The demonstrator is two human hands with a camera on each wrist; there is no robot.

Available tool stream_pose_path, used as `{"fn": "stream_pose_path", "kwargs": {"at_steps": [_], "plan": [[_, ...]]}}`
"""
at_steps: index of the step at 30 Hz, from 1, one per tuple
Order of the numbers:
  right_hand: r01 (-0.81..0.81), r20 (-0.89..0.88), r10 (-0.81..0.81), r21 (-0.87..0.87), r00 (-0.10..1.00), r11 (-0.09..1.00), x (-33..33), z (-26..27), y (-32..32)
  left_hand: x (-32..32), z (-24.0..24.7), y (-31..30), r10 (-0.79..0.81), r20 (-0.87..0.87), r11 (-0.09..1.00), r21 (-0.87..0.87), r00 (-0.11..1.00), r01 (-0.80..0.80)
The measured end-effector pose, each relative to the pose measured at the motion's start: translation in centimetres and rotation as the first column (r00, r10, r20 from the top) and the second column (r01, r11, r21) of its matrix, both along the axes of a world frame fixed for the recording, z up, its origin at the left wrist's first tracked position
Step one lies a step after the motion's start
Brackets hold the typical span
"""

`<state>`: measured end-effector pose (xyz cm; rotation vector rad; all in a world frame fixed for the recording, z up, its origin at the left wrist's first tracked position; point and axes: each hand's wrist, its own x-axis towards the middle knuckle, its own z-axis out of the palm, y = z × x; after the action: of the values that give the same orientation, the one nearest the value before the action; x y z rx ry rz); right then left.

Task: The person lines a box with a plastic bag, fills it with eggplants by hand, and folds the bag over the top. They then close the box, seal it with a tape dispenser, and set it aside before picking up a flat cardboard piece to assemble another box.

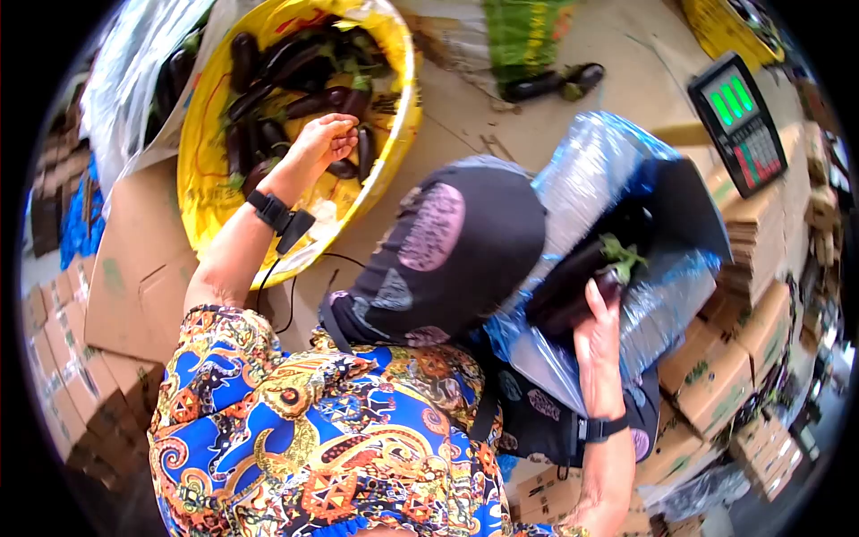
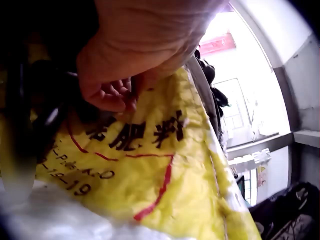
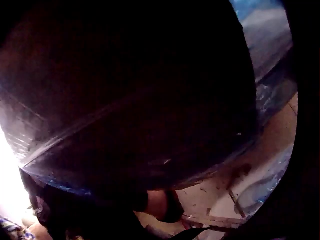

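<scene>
My left hand (image 1: 324, 141) is over a round yellow-lined basket (image 1: 407, 125), fingers bent, beside a dark purple eggplant (image 1: 358, 100) with a green stem end. Its curled fingers (image 2: 114, 96) show in the left wrist view above the yellow printed lining (image 2: 150, 165); I cannot tell whether they pinch anything. Several more eggplants (image 1: 243, 61) lie in the basket. Inside a box lined with blue clear plastic (image 1: 577, 192), my right hand (image 1: 598, 336) grips an eggplant (image 1: 612, 285), thumb along it near the green cap. Larger dark eggplant (image 1: 565, 282) lies alongside. Dark plastic film (image 3: 65, 135) hides this hand in the right wrist view.
A scale display (image 1: 738, 123) stands at the upper right above stacked cardboard (image 1: 756, 224). Two eggplants (image 1: 532, 86) lie on the floor by a green and white sack (image 1: 528, 40). The person's knee (image 1: 447, 242) is between basket and box. Cardboard boxes (image 1: 80, 358) fill the left.
</scene>
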<state>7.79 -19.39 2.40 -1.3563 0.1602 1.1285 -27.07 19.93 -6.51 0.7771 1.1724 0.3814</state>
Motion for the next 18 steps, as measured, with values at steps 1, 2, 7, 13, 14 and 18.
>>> {"fn": "stream_pose_path", "kwargs": {"at_steps": [1, 2, 7, 13, 14, 18], "plan": [[-0.012, 0.055, 0.01, 0.034, 0.998, 0.999, -0.1, 0.0, 0.2, -1.0, 0.1, 0.6, 0.02, 0.013, 1.0, 0.017, 1.0, -0.02], [-0.03, 0.042, 0.027, 0.066, 0.999, 0.997, 0.3, 0.1, 0.3, -1.7, 0.3, 1.1, 0.064, -0.075, 0.997, 0.047, 0.995, -0.06], [0.024, -0.165, -0.017, 0.042, 0.986, 0.999, 1.8, 0.8, 0.2, -1.8, 0.3, 1.1, 0.051, -0.171, 0.997, 0.063, 0.984, -0.041], [0.094, 0.062, -0.095, 0.01, 0.994, 0.995, -0.4, 2.8, 0.8, 0.2, 0.5, -0.1, -0.011, -0.227, 0.995, 0.091, 0.974, 0.033], [0.06, 0.061, -0.06, 0.015, 0.996, 0.998, -0.2, 2.6, 0.6, -0.3, 0.3, 0.3, 0.006, -0.23, 0.996, 0.088, 0.973, 0.015], [-0.004, 0.022, 0.004, -0.004, 1.0, 1.0, 1.0, 2.1, -0.3, -1.4, -0.8, 0.5, 0.014, -0.205, 0.999, 0.049, 0.979, -0.004]]}}
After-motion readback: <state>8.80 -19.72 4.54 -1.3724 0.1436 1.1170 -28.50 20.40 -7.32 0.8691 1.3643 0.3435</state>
